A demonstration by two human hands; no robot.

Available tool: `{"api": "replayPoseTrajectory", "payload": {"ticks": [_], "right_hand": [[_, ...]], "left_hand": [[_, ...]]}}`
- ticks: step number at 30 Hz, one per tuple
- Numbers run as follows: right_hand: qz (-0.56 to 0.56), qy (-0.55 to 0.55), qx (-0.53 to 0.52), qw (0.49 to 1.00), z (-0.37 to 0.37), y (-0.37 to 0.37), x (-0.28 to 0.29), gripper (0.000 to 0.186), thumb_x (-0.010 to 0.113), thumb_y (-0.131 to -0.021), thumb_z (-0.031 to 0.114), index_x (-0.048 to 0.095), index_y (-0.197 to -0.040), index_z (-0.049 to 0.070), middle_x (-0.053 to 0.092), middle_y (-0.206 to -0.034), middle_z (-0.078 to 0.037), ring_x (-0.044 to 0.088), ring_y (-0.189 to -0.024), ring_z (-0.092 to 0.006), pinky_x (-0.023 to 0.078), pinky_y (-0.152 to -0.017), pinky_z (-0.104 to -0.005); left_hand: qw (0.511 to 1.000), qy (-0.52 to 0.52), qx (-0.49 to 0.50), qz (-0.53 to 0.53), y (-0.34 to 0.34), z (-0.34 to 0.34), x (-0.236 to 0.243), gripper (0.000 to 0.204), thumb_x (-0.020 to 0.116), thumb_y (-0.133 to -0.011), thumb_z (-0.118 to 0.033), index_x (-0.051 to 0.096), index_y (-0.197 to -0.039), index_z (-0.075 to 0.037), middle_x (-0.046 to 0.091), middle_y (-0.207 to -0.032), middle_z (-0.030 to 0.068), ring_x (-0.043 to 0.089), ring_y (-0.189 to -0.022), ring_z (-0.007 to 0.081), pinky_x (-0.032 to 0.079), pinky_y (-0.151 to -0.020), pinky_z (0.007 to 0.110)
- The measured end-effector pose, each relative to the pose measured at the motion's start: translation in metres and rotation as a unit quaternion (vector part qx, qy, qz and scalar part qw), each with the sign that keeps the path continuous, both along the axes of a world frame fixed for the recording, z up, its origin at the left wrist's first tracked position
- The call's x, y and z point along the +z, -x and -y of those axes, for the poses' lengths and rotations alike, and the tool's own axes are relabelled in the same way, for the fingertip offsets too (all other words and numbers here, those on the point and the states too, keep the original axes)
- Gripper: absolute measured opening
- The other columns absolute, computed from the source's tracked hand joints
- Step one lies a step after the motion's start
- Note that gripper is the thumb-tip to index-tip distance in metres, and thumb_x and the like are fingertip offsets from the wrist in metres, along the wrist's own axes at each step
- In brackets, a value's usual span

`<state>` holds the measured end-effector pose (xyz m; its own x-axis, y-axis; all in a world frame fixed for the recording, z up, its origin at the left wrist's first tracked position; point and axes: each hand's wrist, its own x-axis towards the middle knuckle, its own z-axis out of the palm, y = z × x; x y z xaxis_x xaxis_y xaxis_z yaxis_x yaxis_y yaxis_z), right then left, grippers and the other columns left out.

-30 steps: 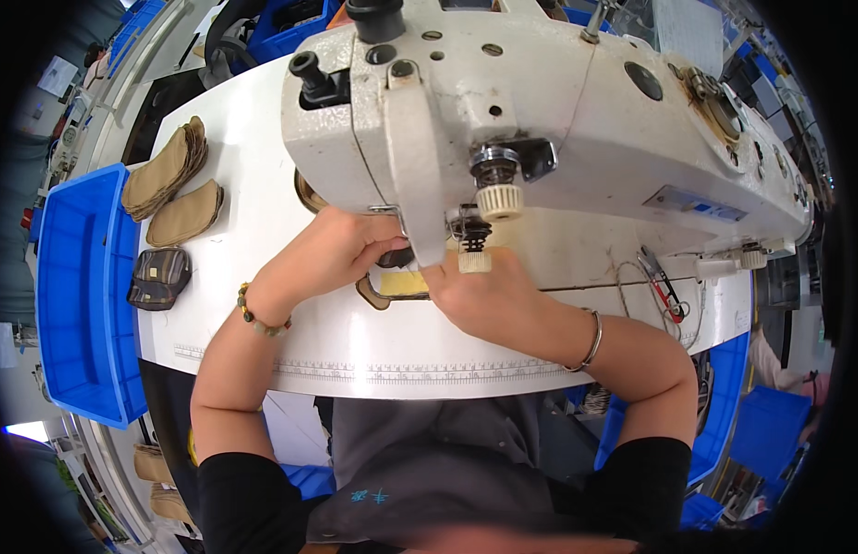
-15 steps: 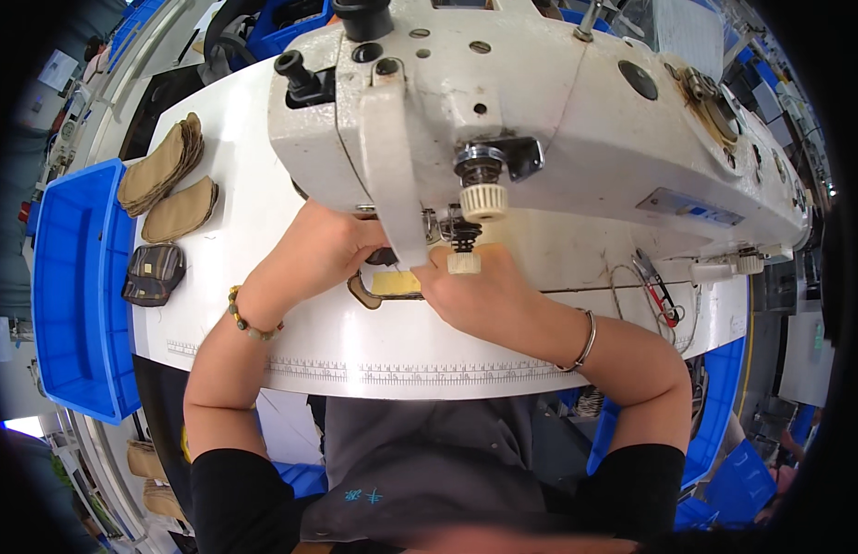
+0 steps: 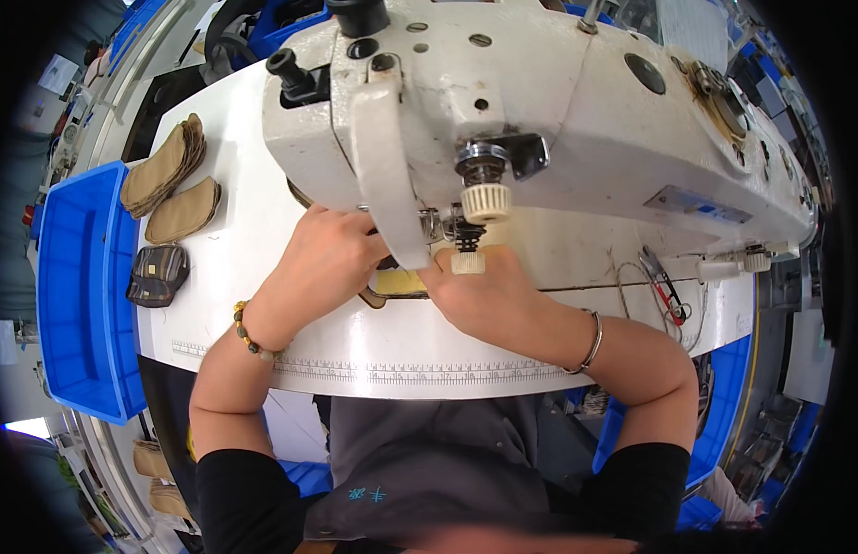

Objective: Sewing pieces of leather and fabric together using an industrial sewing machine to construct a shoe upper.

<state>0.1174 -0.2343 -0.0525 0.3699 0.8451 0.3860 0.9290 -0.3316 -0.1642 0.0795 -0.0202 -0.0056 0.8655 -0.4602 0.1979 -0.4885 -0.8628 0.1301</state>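
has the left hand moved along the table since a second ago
No. The left hand stays on the tan piece under the sewing machine head; only the camera view shifted.

A white work table point(image 3: 263, 305) fills the frame centre, w/ a ruler strip printed along its near edge. At upper left, two stacks of tan fabric pieces point(image 3: 168, 185) and a dark plaid pouch point(image 3: 157, 274) are laid on it; a white sewing machine point(image 3: 558, 120) is mounted across the top, and small snips point(image 3: 664, 282) are seen at right.

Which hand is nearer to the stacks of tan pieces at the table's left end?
Left. The left hand lies on the table beside the sewing machine, closer to the stacks of tan pieces; the right hand rests farther right.
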Motion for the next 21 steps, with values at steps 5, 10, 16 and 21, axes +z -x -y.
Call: {"api": "replayPoseTrajectory", "payload": {"ticks": [5, 10, 16, 21], "right_hand": [[-0.004, -0.002, 0.004, 1.000, 0.000, 0.000, 0.001, 0.005, 0.066, -0.068, 0.010, 0.068, -0.072, 0.008, 0.059, -0.059, -0.007, 0.064, -0.057, -0.0221, 0.049, -0.047, -0.0358], [0.009, -0.008, 0.002, 1.000, -0.001, -0.001, -0.005, 0.003, 0.066, -0.068, 0.010, 0.068, -0.071, 0.008, 0.059, -0.059, -0.007, 0.064, -0.057, -0.0224, 0.049, -0.047, -0.0364], [0.015, 0.010, -0.018, 1.000, 0.000, -0.007, -0.002, 0.003, 0.067, -0.067, 0.010, 0.067, -0.070, 0.008, 0.059, -0.060, -0.008, 0.064, -0.058, -0.0234, 0.049, -0.047, -0.0371], [-0.059, 0.004, -0.071, 0.996, -0.002, -0.013, -0.014, 0.008, 0.069, -0.071, 0.011, 0.066, -0.068, 0.004, 0.060, -0.061, -0.013, 0.063, -0.055, -0.0301, 0.050, -0.050, -0.0400]], "left_hand": [[1.000, 0.003, 0.000, -0.008, 0.000, -0.002, -0.004, 0.030, 0.069, -0.073, -0.001, 0.079, -0.098, -0.014, 0.067, -0.082, 0.0079, 0.064, -0.066, 0.0291, 0.051, -0.059, 0.038], [1.000, 0.004, 0.002, -0.001, 0.001, 0.004, -0.002, 0.032, 0.069, -0.071, 0.000, 0.078, -0.098, -0.013, 0.067, -0.083, 0.0076, 0.064, -0.066, 0.0287, 0.051, -0.058, 0.039], [0.998, 0.059, 0.016, 0.026, -0.004, 0.008, -0.012, 0.025, 0.068, -0.066, -0.003, 0.075, -0.089, -0.010, 0.065, -0.075, 0.0055, 0.064, -0.069, 0.0259, 0.049, -0.064, 0.038], [0.997, 0.053, 0.048, 0.031, -0.003, 0.010, -0.017, 0.021, 0.066, -0.067, -0.002, 0.072, -0.086, -0.008, 0.063, -0.068, 0.0077, 0.063, -0.062, 0.0279, 0.050, -0.058, 0.040]]}}
